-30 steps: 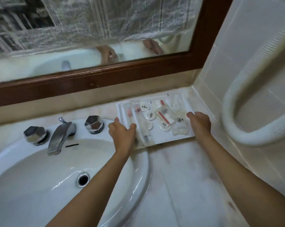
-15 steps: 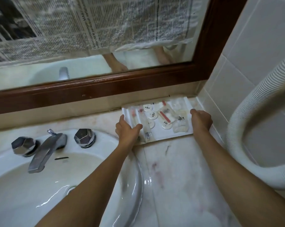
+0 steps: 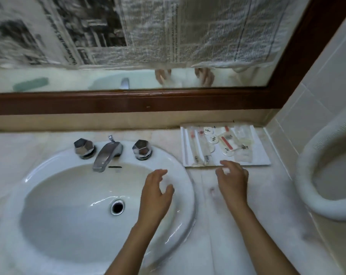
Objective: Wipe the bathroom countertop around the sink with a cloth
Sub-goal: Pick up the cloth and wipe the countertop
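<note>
A white oval sink [image 3: 49, 245] is set into the pale marble countertop [image 3: 267, 225]. At the back right corner lies a white tray [image 3: 261, 155] with several wrapped toiletries. My left hand [image 3: 155, 192] hovers over the sink's right rim, fingers loosely spread and empty. My right hand [image 3: 232, 179] hangs just in front of the tray's near edge, fingers relaxed, holding nothing. The only cloth-like thing I see is a green one [image 3: 31, 84] reflected in the mirror at the left.
A chrome faucet [image 3: 106, 153] with two faceted knobs [image 3: 83, 147] [image 3: 142, 149] stands behind the basin. A wood-framed mirror [image 3: 168, 100] with newspaper over it fills the back wall. A white ribbed hose [image 3: 315, 191] curves along the tiled right wall.
Both hands have let go of the tray's sides and drawn back toward me. The tray now rests in the back right corner. The view has shifted left to take in the whole sink.
</note>
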Demonstrator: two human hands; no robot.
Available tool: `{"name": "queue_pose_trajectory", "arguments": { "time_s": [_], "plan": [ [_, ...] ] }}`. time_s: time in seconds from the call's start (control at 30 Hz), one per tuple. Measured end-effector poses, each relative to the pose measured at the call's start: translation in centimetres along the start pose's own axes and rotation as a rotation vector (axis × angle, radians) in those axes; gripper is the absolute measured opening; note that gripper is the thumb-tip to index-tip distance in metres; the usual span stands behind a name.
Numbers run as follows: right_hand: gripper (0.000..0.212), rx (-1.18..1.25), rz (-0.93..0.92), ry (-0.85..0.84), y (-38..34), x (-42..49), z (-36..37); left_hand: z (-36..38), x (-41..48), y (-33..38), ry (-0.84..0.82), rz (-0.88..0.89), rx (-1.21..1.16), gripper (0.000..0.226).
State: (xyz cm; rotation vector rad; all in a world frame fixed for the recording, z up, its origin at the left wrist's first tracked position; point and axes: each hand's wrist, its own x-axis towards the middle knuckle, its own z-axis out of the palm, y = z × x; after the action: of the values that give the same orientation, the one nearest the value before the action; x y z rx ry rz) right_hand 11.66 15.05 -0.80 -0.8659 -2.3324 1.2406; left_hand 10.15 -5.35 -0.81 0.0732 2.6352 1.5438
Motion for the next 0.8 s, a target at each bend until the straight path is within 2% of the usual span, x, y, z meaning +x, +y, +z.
{"name": "queue_pose_trajectory", "arguments": {
  "time_s": [0.17, 0.43, 0.6, 0.8],
  "plan": [
    [0.024, -0.034, -0.131, -0.208, -3.4, -12.4, 4.1, -11.0, -8.1, -7.2, 0.175, -0.018, 0.085, 0.039],
    [0.02, -0.163, -0.339, -0.485, -9.6, -30.8, 15.0, -31.3, -20.1, -21.0, 0.508, -0.257, 0.055, 0.029],
    [0.022, -0.181, -0.455, -0.669, -16.1, -38.4, 23.3, -42.5, -25.1, -27.3, 0.627, -0.391, 0.062, 0.021],
    [0.021, -0.157, -0.506, -0.784, -23.8, -43.9, 32.5, -55.0, -25.6, -32.2, 0.713, -0.552, 0.09, 0.018]
  ]
}}
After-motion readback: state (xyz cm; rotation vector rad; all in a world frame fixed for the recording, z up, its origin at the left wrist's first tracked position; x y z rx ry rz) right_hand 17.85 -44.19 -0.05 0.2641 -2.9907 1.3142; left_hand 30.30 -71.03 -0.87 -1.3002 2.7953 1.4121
